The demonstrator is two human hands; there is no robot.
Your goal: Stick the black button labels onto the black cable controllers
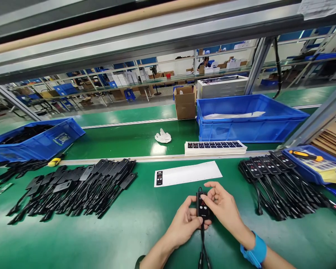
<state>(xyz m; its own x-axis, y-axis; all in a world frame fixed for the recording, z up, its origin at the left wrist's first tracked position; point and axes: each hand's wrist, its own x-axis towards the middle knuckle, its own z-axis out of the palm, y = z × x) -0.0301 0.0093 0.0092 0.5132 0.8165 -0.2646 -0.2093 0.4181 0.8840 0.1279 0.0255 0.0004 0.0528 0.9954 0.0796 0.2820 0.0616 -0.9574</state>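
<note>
My left hand (186, 220) is closed around a small black controller (203, 213) with a hanging loop at its top and black cables running down from it. The controller's front bears a label with red marks and two pale buttons. My right hand (222, 205) has its thumb pressed on the upper part of that label, with the other fingers curled at the controller's right edge and the index finger raised. Just beyond lies a white label sheet (190, 174) with a single black label (159, 178) at its left end.
Cabled black controllers lie in piles at left (86, 183) and right (268, 168). Behind are a stack of label sheets (215, 150), a white glove (162, 136), a carton (185, 104) and blue bins (240, 129), (56, 138). A metal frame (145, 45) crosses overhead. A person sits far off.
</note>
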